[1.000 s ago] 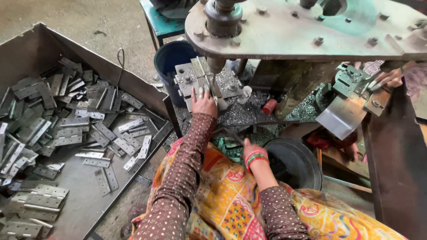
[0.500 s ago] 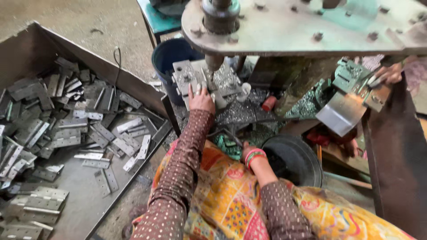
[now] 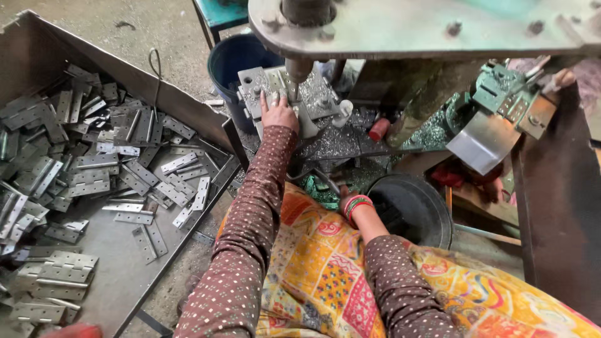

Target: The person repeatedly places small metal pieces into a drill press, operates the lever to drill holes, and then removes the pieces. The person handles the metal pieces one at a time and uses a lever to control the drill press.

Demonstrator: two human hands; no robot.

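My left hand (image 3: 278, 112) reaches forward onto the grey die block (image 3: 316, 100) of a press. Its fingers lie on a small metal hinge plate (image 3: 270, 95) just beside the vertical ram (image 3: 297, 69). My right hand is mostly hidden: only the wrist with red and green bangles (image 3: 357, 203) shows, dipping toward green metal shavings (image 3: 319, 188) next to a black round bowl (image 3: 413, 206). Whether it holds anything is hidden.
A large grey tray (image 3: 119, 275) on my left holds several loose hinge plates (image 3: 94, 169). A dark blue bucket (image 3: 235, 62) stands behind the die. The press's flat arm (image 3: 426, 25) overhangs the top. A dark metal frame (image 3: 557, 219) runs down the right.
The view has shifted slightly lower and closer. My left hand stays on the die block, and my right wrist stays beside the black bowl.
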